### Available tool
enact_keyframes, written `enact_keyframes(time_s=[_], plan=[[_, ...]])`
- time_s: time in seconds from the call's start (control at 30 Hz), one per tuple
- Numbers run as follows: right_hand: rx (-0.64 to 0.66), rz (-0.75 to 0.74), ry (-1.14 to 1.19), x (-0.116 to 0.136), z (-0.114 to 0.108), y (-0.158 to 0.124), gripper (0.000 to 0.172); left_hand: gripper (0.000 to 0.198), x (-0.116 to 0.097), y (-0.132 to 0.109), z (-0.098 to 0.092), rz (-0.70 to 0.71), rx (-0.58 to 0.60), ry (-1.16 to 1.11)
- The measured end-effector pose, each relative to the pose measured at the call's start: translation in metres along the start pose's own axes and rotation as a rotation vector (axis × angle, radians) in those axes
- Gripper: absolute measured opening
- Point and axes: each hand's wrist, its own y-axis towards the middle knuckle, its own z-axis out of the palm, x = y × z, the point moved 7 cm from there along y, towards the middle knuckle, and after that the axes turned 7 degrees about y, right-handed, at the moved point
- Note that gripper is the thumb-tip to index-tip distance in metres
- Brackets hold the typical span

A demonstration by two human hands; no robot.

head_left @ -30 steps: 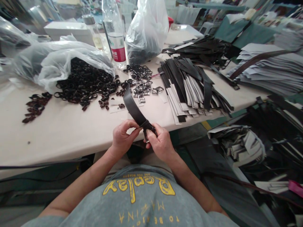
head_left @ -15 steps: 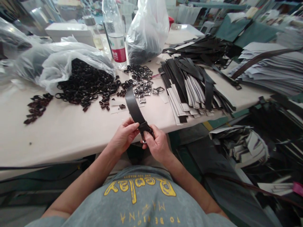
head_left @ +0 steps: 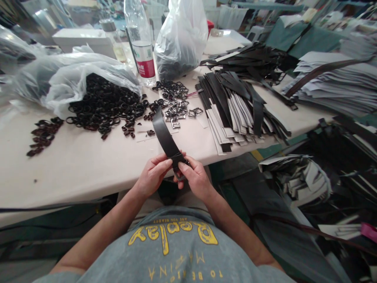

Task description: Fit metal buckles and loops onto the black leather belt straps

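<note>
A black leather strap (head_left: 166,135) curves up and away from my hands over the table's front edge. At its near end is a metal buckle (head_left: 180,177), partly covered by fingers. My left hand (head_left: 154,171) pinches the strap's left side, thumb on top, close to a black loop around it. My right hand (head_left: 194,173) grips the buckle end, with the thumb pressed on the leather and fingertips showing beneath. Beyond the strap, loose metal buckles (head_left: 176,112) lie in a pile. Left of them, many small black loops (head_left: 103,106) spill from a plastic bag (head_left: 64,84).
A plastic bottle (head_left: 143,59) and a filled clear bag (head_left: 181,43) stand behind the buckles. Black and white strips (head_left: 232,110) lie stacked to the right, near a pile of pale sheets (head_left: 338,82). More strips hang beside the table (head_left: 118,169).
The strap has tilted slightly, its far end shifting left. My right thumb has moved left over the leather, closer to my left thumb, and the buckle is more covered. The view has shifted slightly.
</note>
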Motion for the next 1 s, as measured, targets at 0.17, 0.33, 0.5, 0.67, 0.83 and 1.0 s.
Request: enact_keyframes(time_s=[0.17, 0.33, 0.5, 0.67, 0.83, 1.0], plan=[[0.054, 0.086, 0.292, -0.008, 0.003, 0.003, 0.033, 0.039, 0.002, -0.001, -0.011, 0.087, 0.001, 0.224], [0.048, 0.128, 0.418, -0.017, 0.01, 0.001, 0.039, 0.037, 0.011, 0.0, -0.019, 0.037, -0.098, 0.178], [0.024, 0.116, 0.358, -0.018, 0.01, -0.001, 0.046, 0.039, 0.014, -0.006, -0.012, -0.009, -0.22, 0.106], [-0.009, 0.05, 0.102, -0.01, 0.001, 0.002, 0.052, 0.032, 0.0, -0.008, -0.014, 0.118, -0.411, 0.193], [0.023, 0.074, -0.025, -0.013, -0.005, 0.003, 0.062, 0.039, -0.01, 0.003, -0.015, 0.124, -0.404, 0.117], [-0.042, 0.204, -0.392, -0.019, -0.028, -0.014, 0.065, 0.053, -0.004, -0.001, -0.002, 0.097, -0.328, 0.001]])
